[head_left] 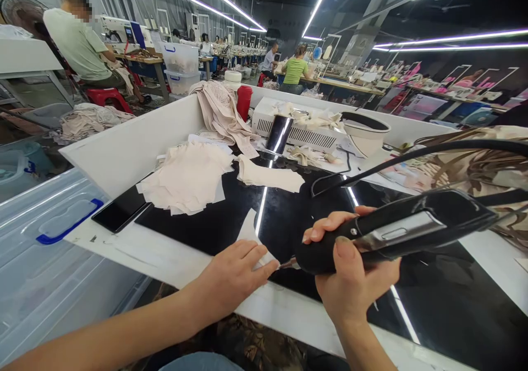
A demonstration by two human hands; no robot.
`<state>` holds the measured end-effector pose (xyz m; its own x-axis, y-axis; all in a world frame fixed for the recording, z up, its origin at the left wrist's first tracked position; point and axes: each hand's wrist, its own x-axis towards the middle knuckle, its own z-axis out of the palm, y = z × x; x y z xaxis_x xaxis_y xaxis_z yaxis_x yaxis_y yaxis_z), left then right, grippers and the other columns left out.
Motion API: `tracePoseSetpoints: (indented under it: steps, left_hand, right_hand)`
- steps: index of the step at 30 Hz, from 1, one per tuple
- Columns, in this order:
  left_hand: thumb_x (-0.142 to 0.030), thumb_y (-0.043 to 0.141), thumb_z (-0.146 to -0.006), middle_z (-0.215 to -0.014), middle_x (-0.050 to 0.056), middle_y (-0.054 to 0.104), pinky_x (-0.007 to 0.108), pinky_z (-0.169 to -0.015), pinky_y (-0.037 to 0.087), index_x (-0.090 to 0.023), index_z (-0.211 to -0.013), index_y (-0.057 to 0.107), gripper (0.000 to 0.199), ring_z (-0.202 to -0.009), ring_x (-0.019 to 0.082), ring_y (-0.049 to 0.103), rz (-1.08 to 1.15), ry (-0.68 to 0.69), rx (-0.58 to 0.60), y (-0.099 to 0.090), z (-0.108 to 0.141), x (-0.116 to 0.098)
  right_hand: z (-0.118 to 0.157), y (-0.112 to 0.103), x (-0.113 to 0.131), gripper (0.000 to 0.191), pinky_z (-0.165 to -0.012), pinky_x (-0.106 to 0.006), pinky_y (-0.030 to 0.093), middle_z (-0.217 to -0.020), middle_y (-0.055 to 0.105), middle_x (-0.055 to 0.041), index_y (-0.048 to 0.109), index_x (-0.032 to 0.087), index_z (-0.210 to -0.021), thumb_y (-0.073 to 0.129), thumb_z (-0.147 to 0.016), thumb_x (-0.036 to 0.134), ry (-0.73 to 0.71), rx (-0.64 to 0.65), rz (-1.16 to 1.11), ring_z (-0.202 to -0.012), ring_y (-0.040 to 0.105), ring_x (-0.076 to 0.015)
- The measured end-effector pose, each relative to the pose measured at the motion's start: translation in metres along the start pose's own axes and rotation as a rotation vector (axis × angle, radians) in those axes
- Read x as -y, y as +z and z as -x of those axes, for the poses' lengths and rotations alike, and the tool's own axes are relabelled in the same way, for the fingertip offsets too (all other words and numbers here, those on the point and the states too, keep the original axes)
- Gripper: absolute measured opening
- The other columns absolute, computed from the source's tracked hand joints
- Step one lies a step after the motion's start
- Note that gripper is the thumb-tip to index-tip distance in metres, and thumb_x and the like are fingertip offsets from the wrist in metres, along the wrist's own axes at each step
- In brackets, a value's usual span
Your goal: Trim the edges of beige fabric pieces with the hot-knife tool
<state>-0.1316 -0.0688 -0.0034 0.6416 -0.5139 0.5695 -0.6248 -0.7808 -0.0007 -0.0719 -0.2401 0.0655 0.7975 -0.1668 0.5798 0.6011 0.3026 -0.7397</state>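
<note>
My left hand [231,275] lies flat, palm down, on a small white fabric piece [248,229], pressing it against a glossy black panel [193,233]. The fabric's pointed end sticks out beyond my fingers; the rest is partly hidden under them. Wrapped in my right hand [350,277] is a black corded handheld tool [416,222] with a silver plate on its side. Its narrow metal tip [289,264] points left, close to the fabric edge by my left fingertips; whether it touches, I cannot tell. Behind are a pile of cream fabric pieces [187,176] and a smaller stack [270,174].
A black phone [119,209] lies at the table's left side. Toward the back are a vented white box [297,132], a red cup [244,103] and a beige bin [366,132]. The tool's cable [433,150] arches rightward. Clear plastic boxes [53,261] stand left; people sit beyond.
</note>
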Motion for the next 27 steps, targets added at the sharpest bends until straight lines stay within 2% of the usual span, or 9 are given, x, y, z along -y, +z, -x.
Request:
tracePoseSetpoints:
  steps: [10,19,27]
  left_hand:
    - [-0.018,0.06,-0.107,-0.121,0.013,0.066,0.045,-0.1,0.061,-0.016,-0.13,0.067,0.024,-0.112,0.028,0.067,0.04,-0.01,0.041,-0.002,0.004,0.0]
    - [-0.018,0.06,-0.107,-0.12,0.013,0.065,0.044,-0.099,0.062,-0.017,-0.129,0.068,0.023,-0.112,0.028,0.066,0.064,-0.03,0.027,-0.001,0.004,0.002]
    - [-0.02,0.063,-0.104,-0.119,0.015,0.062,0.048,-0.099,0.062,-0.021,-0.131,0.066,0.027,-0.113,0.031,0.064,0.026,-0.031,0.019,0.006,0.007,0.004]
  right_hand:
    - [-0.013,0.011,-0.003,0.039,-0.053,-0.03,0.059,-0.079,0.067,0.0045,0.062,0.024,-0.114,0.082,-0.081,0.027,0.002,-0.085,-0.037,-0.057,0.063,-0.0143]
    - [-0.012,0.018,-0.014,0.039,-0.054,-0.03,0.058,-0.08,0.068,0.0044,0.061,0.025,-0.115,0.082,-0.083,0.028,0.019,-0.033,-0.074,-0.059,0.064,-0.0145]
    - [-0.015,0.025,-0.013,0.035,-0.053,-0.029,0.056,-0.079,0.069,0.0047,0.06,0.024,-0.112,0.081,-0.084,0.024,0.055,-0.046,-0.072,-0.058,0.063,-0.0144]
